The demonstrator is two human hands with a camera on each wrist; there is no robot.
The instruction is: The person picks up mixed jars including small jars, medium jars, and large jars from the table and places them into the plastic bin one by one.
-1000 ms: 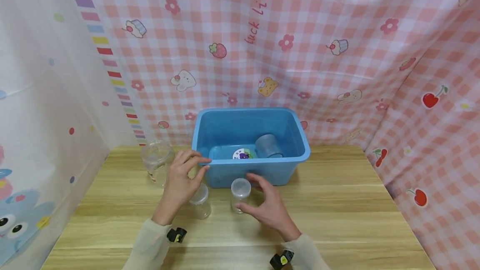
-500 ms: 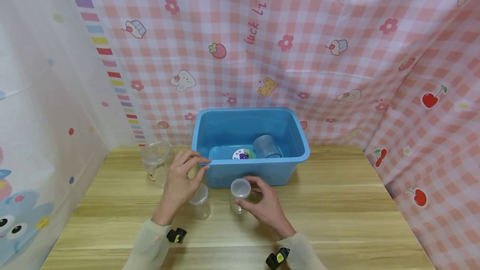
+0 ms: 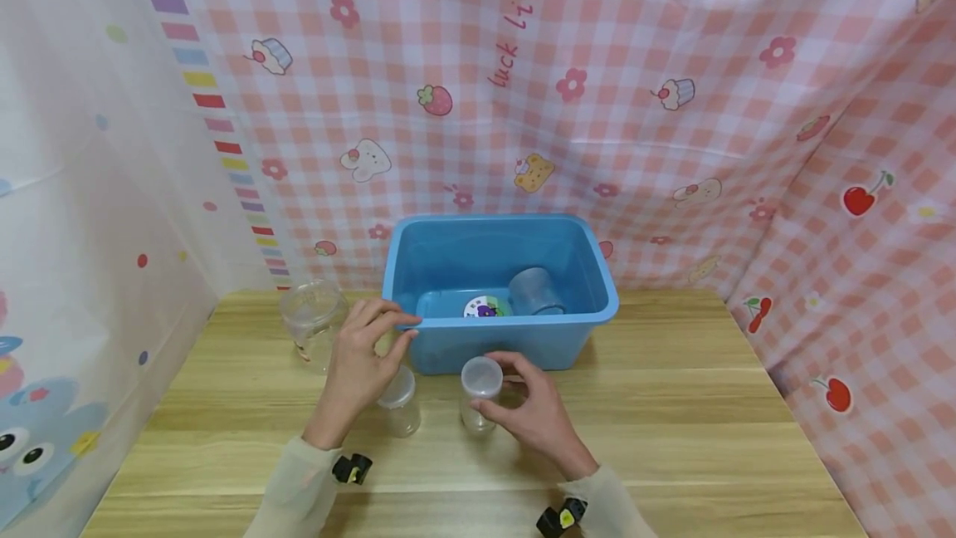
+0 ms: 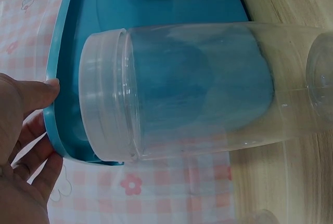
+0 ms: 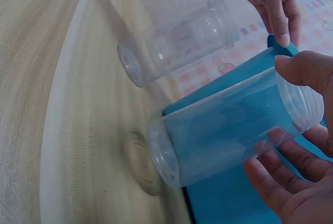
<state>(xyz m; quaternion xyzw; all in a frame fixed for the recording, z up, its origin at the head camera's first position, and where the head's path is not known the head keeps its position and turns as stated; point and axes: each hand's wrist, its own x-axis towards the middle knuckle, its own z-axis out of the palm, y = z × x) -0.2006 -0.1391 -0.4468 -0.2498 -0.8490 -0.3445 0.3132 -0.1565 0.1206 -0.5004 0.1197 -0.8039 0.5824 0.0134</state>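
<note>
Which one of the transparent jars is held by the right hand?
The rightmost jar in front of the blue bin, between thumb and fingers of the right hand; no hand grips the others.

Long sleeves, pale cream, lightly creased — left sleeve (image 3: 295,484) and right sleeve (image 3: 608,505) alike, each ending near the wrist. Blocky black unit at left wrist (image 3: 352,469), small yellow patch; second black unit at right wrist (image 3: 553,521) — yellow mark, rounder. Hands bare.
</note>
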